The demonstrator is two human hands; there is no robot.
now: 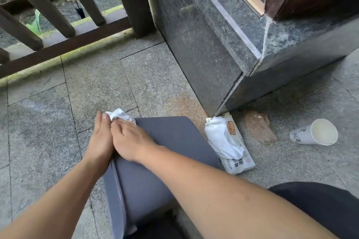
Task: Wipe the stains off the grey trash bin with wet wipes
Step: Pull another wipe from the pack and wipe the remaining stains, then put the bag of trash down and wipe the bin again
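The grey trash bin [155,153] lay on its side on the stone floor [97,87], with its long way running from the person's lap out toward the railing [64,44]. One flat side faced up. The right hand [130,139] lay flat on that side near the far left corner, fingers [121,126] stretched out and pressing a bunched white wet wipe [120,115] against the bin. The wipe poked out past the fingertips, right at the bin's far edge. The left hand [102,137] was held flat and straight against the bin's left edge, touching the right hand, fingers together and holding nothing; it seemed to steady the bin. So the wipe was already at the far end, and most of the grey side lay back toward the person and off to the right. The next rub would likely need to pull back along the bin's long way. The pack of wet wipes [229,145] lay open on the floor just to the right of the bin, nearer the right hand. A paper cup [316,132] lay tipped over farther right.
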